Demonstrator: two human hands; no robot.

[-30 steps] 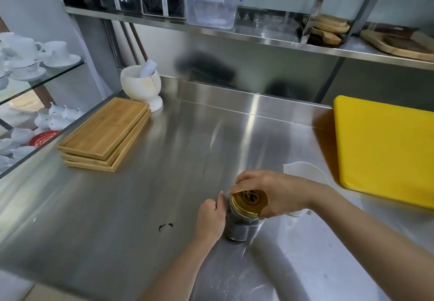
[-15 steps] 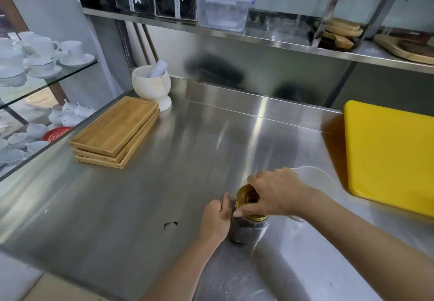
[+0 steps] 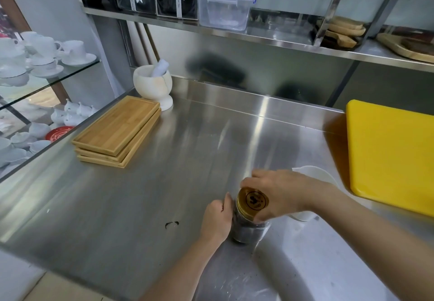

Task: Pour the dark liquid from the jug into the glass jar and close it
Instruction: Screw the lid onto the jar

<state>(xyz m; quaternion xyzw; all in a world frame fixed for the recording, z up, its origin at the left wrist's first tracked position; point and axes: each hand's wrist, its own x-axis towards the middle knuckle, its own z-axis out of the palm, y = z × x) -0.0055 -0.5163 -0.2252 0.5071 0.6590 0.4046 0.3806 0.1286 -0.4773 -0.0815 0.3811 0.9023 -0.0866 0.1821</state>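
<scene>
- Near the front edge of the steel counter (image 3: 145, 197) stands the glass jar (image 3: 249, 231), dark inside, so the pouring looks done.
- Left hand (image 3: 217, 218) is wrapped against the jar's side, fingers curled round the glass, likely to stop it turning.
- Right hand (image 3: 279, 195) curves over the gold lid (image 3: 253, 203), fingertips gripping its rim, a hold suited to screwing it down; whether it is fully tight cannot be told.
- White jug (image 3: 313, 175) sits just behind the right wrist, out of the way.
- A small dark smear (image 3: 172, 224) marks the counter left of the jar.
- Further off: stacked wooden trays (image 3: 117, 131), a white mortar (image 3: 152, 84), a yellow board (image 3: 392, 152), and a steel shelf (image 3: 281, 42) above.
</scene>
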